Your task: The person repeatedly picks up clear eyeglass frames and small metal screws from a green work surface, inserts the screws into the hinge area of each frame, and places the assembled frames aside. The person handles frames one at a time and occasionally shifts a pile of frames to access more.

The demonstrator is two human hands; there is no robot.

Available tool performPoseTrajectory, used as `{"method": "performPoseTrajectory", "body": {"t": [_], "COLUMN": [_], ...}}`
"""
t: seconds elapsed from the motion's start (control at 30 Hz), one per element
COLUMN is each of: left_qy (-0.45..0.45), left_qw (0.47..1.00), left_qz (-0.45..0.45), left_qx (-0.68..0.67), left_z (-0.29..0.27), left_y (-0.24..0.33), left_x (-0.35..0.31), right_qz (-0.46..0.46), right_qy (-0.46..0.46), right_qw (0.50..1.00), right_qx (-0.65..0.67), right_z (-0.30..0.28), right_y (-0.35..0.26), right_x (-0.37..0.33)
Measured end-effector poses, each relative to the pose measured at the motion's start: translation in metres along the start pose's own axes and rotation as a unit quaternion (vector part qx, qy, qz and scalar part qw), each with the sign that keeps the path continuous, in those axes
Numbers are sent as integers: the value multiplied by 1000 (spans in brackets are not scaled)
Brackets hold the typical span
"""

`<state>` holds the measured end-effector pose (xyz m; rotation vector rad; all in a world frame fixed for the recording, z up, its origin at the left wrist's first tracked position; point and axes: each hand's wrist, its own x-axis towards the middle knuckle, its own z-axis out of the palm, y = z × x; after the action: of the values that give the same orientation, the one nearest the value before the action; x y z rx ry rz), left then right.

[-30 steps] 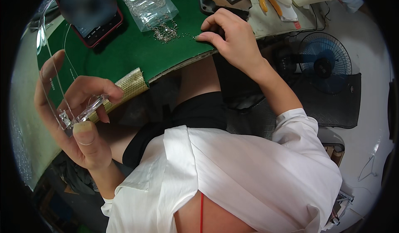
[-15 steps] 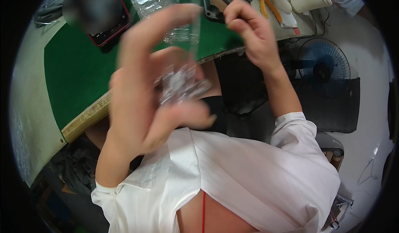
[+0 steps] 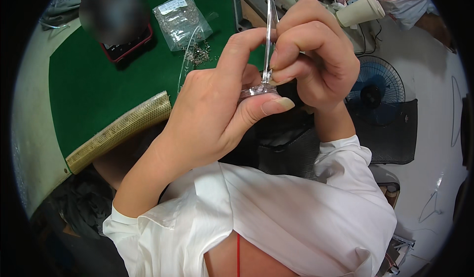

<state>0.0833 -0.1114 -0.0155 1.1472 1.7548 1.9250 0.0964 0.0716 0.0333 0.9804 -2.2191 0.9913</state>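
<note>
At the centre of the frame, both hands were raised close to the camera and met over a small clear plastic piece (image 3: 257, 90). The left hand (image 3: 217, 111) came up from the lower left, its thumb and curled fingers pinched on that piece, the thumb lying flat beneath it. The right hand (image 3: 313, 55), just to the right and touching the left, had its fingertips pressed together around a thin clear rod (image 3: 268, 35), which stood nearly upright with its lower end resting on the plastic piece. Whether the rod was a tool or another part could not be told.

Behind the hands, in the upper left of the frame, a green mat (image 3: 94, 89) covered the bench. On it lay a clear bag of small silvery parts (image 3: 181, 20), with a loose scatter of the same parts (image 3: 197, 55) just below it. A phone in a red case (image 3: 126, 45) sat to the left of the bag, its top blurred. A strip of yellowish mesh edging (image 3: 118, 131) ran along the mat's near edge. At the right of the frame a small dark fan (image 3: 375, 92) stood on the floor, and a pale roll (image 3: 359, 11) lay at the upper right among clutter.
</note>
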Motion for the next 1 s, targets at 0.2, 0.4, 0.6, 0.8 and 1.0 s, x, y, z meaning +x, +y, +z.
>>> {"method": "performPoseTrajectory", "body": {"t": [0.2,0.4,0.6,0.8,1.0], "left_qy": [7,3,6,16,17], "left_qw": [1000,1000,1000,1000,1000], "left_qz": [-7,-17,-18,-13,-4], "left_qx": [-20,-1,-15,13,26], "left_z": [-1,-1,0,-1,-1], "left_y": [-1,2,2,0,-2], "left_x": [0,2,2,1,1], "right_qz": [2,-32,6,3,12], "right_qy": [3,-12,9,4,-4], "right_qw": [1000,999,999,999,999], "right_qx": [15,7,37,41,40], "right_z": [1,-1,-1,0,0], "right_y": [2,6,4,5,6], "right_x": [0,1,-2,-1,0]}}
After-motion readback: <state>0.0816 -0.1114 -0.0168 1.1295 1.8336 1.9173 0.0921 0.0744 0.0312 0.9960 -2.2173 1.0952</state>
